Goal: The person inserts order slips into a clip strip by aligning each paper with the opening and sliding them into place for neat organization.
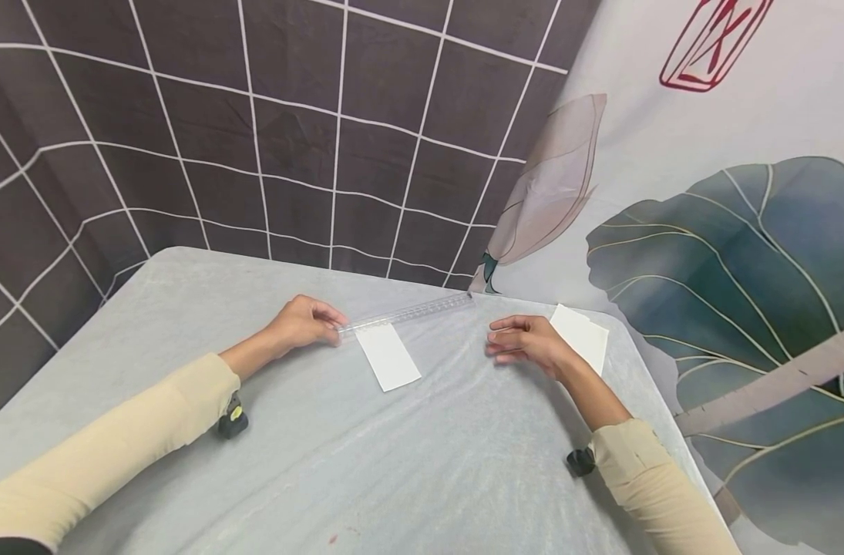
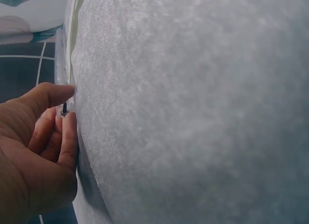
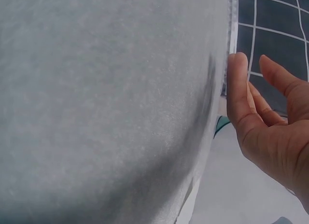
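while the left hand [image 1: 304, 322] pinches the ruler [image 1: 422, 311] by one end, the right hand [image 1: 532, 343] is empty, fingers relaxed; probably light, stiff, slick, the ruler suits edge holds.

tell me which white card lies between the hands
The left card, with the ruler at its far end; the right card lies on the outer side of the right hand, which partly hides it.
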A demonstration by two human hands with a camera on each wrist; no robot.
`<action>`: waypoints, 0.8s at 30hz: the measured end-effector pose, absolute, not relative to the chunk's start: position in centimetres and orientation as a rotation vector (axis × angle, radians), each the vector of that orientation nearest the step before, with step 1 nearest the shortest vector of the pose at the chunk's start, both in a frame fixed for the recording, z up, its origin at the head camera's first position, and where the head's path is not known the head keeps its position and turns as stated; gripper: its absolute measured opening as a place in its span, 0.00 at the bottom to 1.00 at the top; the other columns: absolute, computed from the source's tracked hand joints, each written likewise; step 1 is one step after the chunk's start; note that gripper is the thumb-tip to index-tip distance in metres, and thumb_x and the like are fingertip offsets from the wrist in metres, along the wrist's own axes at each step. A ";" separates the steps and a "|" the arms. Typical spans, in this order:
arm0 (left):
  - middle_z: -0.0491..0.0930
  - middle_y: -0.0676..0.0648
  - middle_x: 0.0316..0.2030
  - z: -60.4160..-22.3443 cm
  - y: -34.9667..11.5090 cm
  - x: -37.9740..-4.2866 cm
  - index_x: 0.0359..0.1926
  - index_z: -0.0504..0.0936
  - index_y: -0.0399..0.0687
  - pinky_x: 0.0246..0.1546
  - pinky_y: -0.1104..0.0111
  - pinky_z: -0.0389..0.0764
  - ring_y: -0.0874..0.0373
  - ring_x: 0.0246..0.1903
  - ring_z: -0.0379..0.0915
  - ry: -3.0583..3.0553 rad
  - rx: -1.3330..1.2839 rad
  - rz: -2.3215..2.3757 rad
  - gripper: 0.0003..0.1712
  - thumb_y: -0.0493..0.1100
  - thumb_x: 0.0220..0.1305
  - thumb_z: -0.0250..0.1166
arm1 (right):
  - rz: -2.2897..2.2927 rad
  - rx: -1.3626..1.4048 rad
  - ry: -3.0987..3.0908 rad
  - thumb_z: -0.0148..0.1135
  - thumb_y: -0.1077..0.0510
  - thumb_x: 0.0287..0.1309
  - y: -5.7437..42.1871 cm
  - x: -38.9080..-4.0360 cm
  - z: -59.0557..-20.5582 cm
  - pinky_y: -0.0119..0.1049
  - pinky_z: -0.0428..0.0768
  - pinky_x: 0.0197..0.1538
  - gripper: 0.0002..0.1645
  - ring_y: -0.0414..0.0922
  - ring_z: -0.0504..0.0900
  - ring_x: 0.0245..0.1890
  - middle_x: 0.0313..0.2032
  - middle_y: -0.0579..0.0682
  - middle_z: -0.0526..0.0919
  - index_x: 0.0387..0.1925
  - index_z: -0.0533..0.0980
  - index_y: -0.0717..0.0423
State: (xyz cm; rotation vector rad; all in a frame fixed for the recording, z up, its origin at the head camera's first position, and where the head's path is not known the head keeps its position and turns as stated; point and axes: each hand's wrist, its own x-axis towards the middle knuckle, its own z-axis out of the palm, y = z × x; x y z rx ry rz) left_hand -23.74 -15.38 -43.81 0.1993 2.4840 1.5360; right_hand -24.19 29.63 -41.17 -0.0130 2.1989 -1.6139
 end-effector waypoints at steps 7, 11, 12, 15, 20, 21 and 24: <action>0.95 0.37 0.49 -44.1 -15.5 -23.8 0.56 0.92 0.31 0.43 0.77 0.81 0.67 0.39 0.81 2.470 0.207 1.551 0.27 0.29 0.51 0.78 | -1.602 -0.025 2.206 0.69 0.63 0.77 29.8 -24.1 -41.4 0.37 0.94 0.51 0.32 0.41 0.96 0.44 0.45 0.49 0.94 0.73 0.71 0.77; 0.95 0.40 0.47 -44.4 -15.7 -24.0 0.56 0.92 0.32 0.44 0.77 0.81 0.68 0.39 0.82 2.473 0.207 1.550 0.27 0.29 0.52 0.79 | -1.599 -0.031 2.206 0.69 0.62 0.77 29.9 -24.1 -41.5 0.36 0.94 0.51 0.33 0.41 0.96 0.44 0.44 0.49 0.94 0.73 0.71 0.78; 0.95 0.40 0.47 -44.4 -15.7 -24.0 0.56 0.92 0.32 0.45 0.77 0.82 0.68 0.39 0.82 2.474 0.205 1.547 0.27 0.30 0.52 0.79 | -1.599 -0.028 2.206 0.69 0.62 0.77 29.9 -24.1 -41.5 0.36 0.94 0.51 0.33 0.41 0.96 0.44 0.44 0.49 0.94 0.73 0.71 0.77; 0.95 0.40 0.48 -44.5 -15.7 -24.0 0.56 0.93 0.32 0.45 0.77 0.82 0.67 0.39 0.82 2.475 0.206 1.543 0.26 0.30 0.53 0.79 | -1.597 -0.023 2.207 0.69 0.62 0.77 30.0 -24.1 -41.5 0.36 0.94 0.51 0.33 0.40 0.96 0.43 0.44 0.48 0.93 0.73 0.72 0.77; 0.95 0.40 0.47 -44.6 -15.7 -24.0 0.56 0.93 0.32 0.44 0.77 0.82 0.68 0.39 0.83 2.472 0.200 1.546 0.26 0.30 0.53 0.79 | -1.590 -0.023 2.212 0.69 0.62 0.77 30.1 -24.1 -41.5 0.36 0.94 0.52 0.33 0.40 0.96 0.44 0.44 0.48 0.93 0.73 0.72 0.77; 0.95 0.40 0.47 -44.5 -15.8 -24.0 0.56 0.93 0.32 0.44 0.77 0.82 0.68 0.39 0.83 2.471 0.204 1.545 0.26 0.30 0.53 0.79 | -1.590 -0.020 2.213 0.69 0.62 0.76 30.1 -24.1 -41.6 0.36 0.94 0.52 0.33 0.40 0.96 0.44 0.45 0.48 0.93 0.73 0.72 0.77; 0.95 0.41 0.46 -44.6 -15.8 -24.1 0.56 0.93 0.32 0.44 0.77 0.82 0.68 0.39 0.82 2.476 0.205 1.542 0.26 0.30 0.53 0.80 | -1.587 -0.021 2.214 0.69 0.62 0.77 30.2 -24.1 -41.6 0.36 0.94 0.51 0.33 0.40 0.96 0.44 0.44 0.48 0.93 0.73 0.72 0.77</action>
